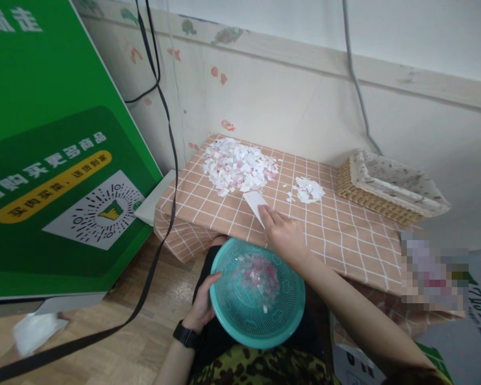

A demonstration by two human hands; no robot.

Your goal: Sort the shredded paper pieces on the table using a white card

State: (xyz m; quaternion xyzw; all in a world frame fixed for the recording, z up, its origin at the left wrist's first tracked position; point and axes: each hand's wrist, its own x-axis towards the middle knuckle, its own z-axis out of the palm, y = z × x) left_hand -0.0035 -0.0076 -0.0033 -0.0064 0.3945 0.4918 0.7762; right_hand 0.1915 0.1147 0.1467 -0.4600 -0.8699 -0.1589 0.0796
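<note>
My right hand (284, 231) is closed on a flat white card (255, 205), its far end touching the checked cloth just in front of a large pile of white and pinkish paper bits (240, 164). A smaller heap of white bits (308, 190) lies to the right of it. Below the table edge, my left hand (206, 299) grips the left rim of a turquoise plastic colander (260, 339) resting over my lap. Inside the colander is a clump of pink and whitish bits (258, 275).
A brown checked tablecloth (344, 235) covers the table against the wall. At its right stands a cloth-lined wicker basket (380, 200). A large green sign (44, 160) leans at the left, with a black strap (160, 248) hanging in front. White plastic (36, 331) lies on the floor.
</note>
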